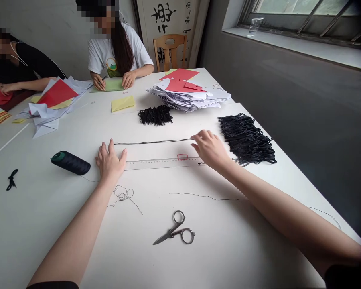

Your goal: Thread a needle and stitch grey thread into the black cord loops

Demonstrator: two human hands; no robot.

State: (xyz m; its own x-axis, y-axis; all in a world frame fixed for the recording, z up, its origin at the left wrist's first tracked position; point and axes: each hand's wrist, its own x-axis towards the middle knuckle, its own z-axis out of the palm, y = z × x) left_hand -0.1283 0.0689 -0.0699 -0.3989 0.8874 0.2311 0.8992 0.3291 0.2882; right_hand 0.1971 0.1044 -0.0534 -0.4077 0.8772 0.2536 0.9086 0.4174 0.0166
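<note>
A thin black cord (152,141) lies stretched straight across the white table (228,249), just beyond a clear ruler (162,162). My left hand (110,160) presses on the cord's left end with its fingers spread flat. My right hand (209,147) pinches the cord's right end between bent fingers. A large heap of black cords (246,138) lies right of my right hand. A smaller black bundle (155,115) sits farther back.
A dark thread spool (70,162) lies left of my left hand, loose thread (123,195) and scissors (176,230) nearer me. Stacked white and red paper (189,94) is at the back. Two people work with coloured paper (55,94) across the table. A wooden chair (170,50) stands behind.
</note>
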